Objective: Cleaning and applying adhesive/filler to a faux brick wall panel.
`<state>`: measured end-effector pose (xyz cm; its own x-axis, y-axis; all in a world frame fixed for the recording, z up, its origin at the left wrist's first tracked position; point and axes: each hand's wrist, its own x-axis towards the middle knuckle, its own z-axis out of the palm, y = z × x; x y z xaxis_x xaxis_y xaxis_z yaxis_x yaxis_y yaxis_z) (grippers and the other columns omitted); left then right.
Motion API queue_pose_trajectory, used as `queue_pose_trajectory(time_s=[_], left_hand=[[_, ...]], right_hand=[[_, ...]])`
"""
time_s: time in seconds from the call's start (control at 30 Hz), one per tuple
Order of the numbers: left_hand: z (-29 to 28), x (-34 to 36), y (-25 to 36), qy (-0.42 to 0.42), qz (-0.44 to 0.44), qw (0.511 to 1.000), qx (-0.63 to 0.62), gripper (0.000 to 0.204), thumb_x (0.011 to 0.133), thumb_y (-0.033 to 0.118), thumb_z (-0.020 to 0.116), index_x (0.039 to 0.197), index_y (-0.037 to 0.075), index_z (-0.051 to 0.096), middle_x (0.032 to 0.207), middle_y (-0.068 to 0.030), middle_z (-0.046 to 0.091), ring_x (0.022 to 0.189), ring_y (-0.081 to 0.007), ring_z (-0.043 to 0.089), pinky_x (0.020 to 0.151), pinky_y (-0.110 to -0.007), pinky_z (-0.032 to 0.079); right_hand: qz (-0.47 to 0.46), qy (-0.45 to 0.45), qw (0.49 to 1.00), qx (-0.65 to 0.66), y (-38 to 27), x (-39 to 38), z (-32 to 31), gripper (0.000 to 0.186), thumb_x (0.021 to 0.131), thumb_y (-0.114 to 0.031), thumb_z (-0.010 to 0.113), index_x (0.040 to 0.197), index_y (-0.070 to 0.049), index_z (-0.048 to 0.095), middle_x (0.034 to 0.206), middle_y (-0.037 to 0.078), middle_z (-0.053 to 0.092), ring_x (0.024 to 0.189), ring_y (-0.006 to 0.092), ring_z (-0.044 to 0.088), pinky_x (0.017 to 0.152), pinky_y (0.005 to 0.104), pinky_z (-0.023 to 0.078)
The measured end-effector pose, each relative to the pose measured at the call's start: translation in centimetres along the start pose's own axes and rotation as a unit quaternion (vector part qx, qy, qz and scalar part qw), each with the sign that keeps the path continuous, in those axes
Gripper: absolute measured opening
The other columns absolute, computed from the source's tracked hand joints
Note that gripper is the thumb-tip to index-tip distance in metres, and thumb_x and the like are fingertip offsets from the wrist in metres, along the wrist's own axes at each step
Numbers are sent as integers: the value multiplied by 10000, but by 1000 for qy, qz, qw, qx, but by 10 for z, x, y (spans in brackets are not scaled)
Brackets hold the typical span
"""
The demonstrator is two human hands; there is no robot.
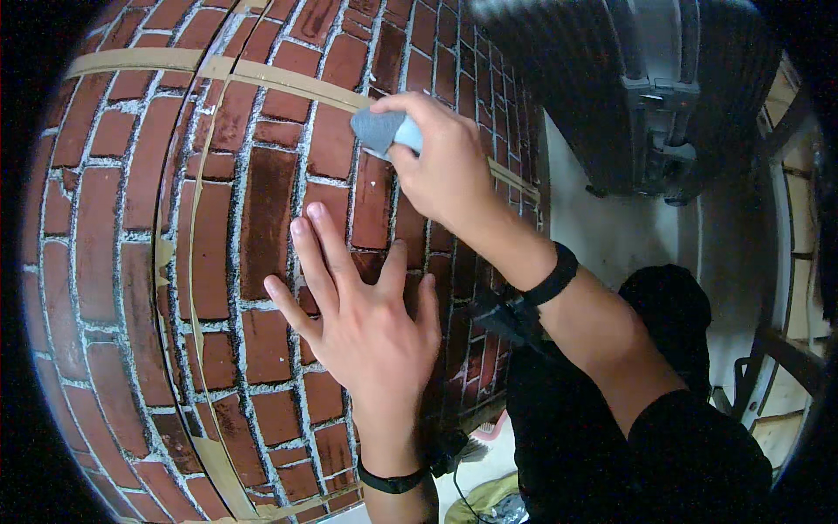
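Observation:
A red brick-patterned surface (209, 253) with rough white joint lines fills the left and middle of the view. My left hand (371, 319) lies flat against it, its fingers spread and holding nothing. Higher up, my right hand (441, 162) grips a small soft pad (377, 131), grey-blue on one side and light blue on the other. Whether it is a sponge or a folded cloth I cannot tell. The pad is pressed against the bricks beside a strip of tan tape (292, 80), which runs across the surface. Part of the pad is hidden by my fingers.
A dark seam (160, 210) with loose-edged tape runs down the left of the bricks. Upper right stands a dark ribbed piece with a metal rail (659, 96) above a pale floor (602, 223). A brush (473, 449) and a yellowish bag (489, 502) lie at the bottom.

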<state>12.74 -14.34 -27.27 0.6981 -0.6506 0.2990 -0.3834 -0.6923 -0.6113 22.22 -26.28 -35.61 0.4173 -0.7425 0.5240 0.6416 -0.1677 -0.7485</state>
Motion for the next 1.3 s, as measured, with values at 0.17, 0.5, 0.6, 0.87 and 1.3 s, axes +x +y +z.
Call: queue_pose_trajectory(time_s=[0.17,0.5,0.6,0.87,1.3], left_hand=[[6,0,-3,-16,-12,1000,11,329,790,405,704,1085,262,734,1612,-180,216,1498,-356,175,1167,-625,51],[5,-1,-2,4,1,1000,15,338,788,381,695,1100,253,726,1584,-214,267,1483,-362,217,1168,-612,27],[5,-1,0,-19,-3,999,26,358,799,382,686,1137,267,711,1585,-209,269,1481,-369,223,1165,-619,37],[2,1,4,-6,7,1000,15,338,824,406,676,1134,280,726,1600,-212,221,1491,-379,179,1165,-630,40],[6,1,2,-33,-5,998,52,550,832,414,660,1355,268,572,1590,-224,235,1489,-386,183,1161,-632,13]], right_hand=[[-63,-94,990,83,-14,-44,-9,387,706,107,610,1061,-34,670,1102,171,689,996,365,676,882,412,543],[-39,-13,999,10,-5,-18,-5,405,713,112,617,1089,-30,666,1078,191,690,1004,361,678,890,397,544],[-68,-96,991,62,-12,-37,-12,407,700,129,609,1072,-26,670,1095,181,687,1021,355,674,905,409,544],[-58,5,998,-24,12,11,-2,414,674,134,629,1052,-31,661,1073,159,684,1012,352,668,913,405,541],[-92,25,995,19,-13,-17,19,376,702,71,651,1056,-55,656,1141,116,646,1060,342,629,908,424,518]])
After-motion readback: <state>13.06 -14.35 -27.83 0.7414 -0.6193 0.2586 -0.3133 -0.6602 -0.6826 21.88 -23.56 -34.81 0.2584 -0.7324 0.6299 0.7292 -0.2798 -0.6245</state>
